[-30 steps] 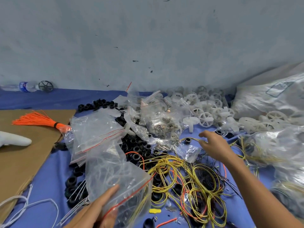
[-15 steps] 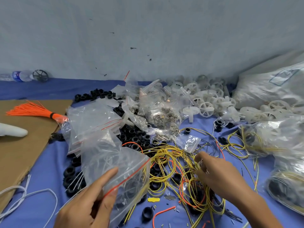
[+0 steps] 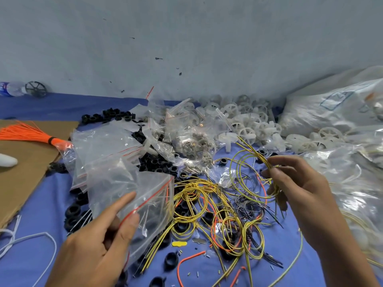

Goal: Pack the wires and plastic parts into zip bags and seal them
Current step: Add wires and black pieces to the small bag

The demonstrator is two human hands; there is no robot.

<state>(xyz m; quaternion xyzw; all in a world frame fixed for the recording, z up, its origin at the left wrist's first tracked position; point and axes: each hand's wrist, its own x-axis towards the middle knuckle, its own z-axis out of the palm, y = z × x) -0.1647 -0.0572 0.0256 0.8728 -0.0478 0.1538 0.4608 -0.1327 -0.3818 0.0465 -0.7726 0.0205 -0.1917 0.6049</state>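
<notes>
My left hand (image 3: 97, 243) pinches the red-striped rim of a clear zip bag (image 3: 134, 195) whose mouth gapes open toward the right; yellow wires show inside it. My right hand (image 3: 298, 189) grips a small bundle of yellow-green wires (image 3: 250, 162), lifted above the cloth to the right of the bag. A tangled pile of yellow, orange and black wires (image 3: 217, 216) lies on the blue cloth between the hands. Black plastic rings (image 3: 157, 162) are heaped behind the bag, and white plastic wheels (image 3: 246, 125) lie at the back.
Empty and filled zip bags (image 3: 103, 150) pile up at centre left. An orange wire tassel (image 3: 29, 133) lies on brown cardboard (image 3: 22, 175) at left. White cord (image 3: 31, 239) curls near the bottom left. Large plastic sacks (image 3: 335, 108) crowd the right side.
My right hand has drawn back from the wire pile and risen, now gripping a bundle of yellow-green wires. The left hand has kept hold of the open bag.
</notes>
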